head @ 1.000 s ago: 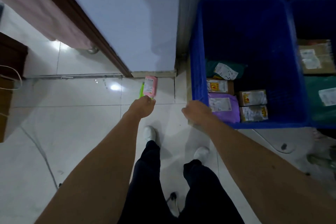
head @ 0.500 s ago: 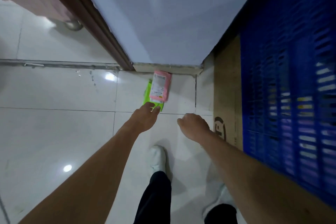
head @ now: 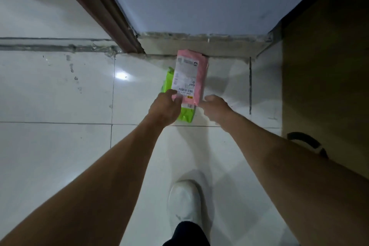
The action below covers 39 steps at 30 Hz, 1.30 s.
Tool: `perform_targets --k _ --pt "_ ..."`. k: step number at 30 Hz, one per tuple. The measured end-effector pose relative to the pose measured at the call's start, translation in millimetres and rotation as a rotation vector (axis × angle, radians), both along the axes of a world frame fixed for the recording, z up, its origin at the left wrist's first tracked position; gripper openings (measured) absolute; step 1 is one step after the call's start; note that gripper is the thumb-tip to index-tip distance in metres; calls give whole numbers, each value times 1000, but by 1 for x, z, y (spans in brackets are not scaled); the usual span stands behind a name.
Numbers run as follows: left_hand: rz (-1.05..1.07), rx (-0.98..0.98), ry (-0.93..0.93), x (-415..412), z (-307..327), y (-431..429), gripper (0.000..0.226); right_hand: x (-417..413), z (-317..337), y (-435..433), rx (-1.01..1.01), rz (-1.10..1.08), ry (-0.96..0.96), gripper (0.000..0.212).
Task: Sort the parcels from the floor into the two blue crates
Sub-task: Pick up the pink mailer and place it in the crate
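Note:
A pink parcel (head: 196, 78) with a white shipping label lies on the white tiled floor against the wall's base. It rests on top of a bright green parcel (head: 186, 115), which shows at its left and near ends. My left hand (head: 164, 109) reaches in from the left, and its fingers curl over the pink parcel's near left corner. My right hand (head: 216, 109) is beside the near right corner with loosely curled fingers, its fingertip touching the pink edge. Neither blue crate is in view.
A white wall (head: 199, 0) rises just behind the parcels, with a brown door frame (head: 99, 6) to its left. A brown cardboard sheet (head: 323, 70) stands along the right side. My white shoe (head: 184, 201) is on the tiles below the hands.
I have bent closer to the floor and the blue crate has left the view. Both hands moved forward, from short of the parcels to the pink parcel's near corners.

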<state>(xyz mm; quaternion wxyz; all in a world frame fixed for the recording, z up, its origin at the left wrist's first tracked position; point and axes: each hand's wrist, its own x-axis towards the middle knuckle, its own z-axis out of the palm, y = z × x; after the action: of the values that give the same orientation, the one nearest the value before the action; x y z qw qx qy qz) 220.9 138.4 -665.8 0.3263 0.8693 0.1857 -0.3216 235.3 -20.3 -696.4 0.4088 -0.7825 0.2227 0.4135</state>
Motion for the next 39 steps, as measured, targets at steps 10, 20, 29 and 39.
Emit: perform_targets --k 10,20,29,39 --pt "134 52 -59 8 -1 -9 26 21 -15 18 12 -515 13 29" --pt "355 -65 46 -19 97 -37 17 -4 103 -23 70 -486 21 16" --pt "874 -478 176 -32 237 -92 13 -39 273 -68 226 -695 143 27" --pt "911 -680 239 -62 429 -159 13 -92 477 -153 258 -525 81 28"
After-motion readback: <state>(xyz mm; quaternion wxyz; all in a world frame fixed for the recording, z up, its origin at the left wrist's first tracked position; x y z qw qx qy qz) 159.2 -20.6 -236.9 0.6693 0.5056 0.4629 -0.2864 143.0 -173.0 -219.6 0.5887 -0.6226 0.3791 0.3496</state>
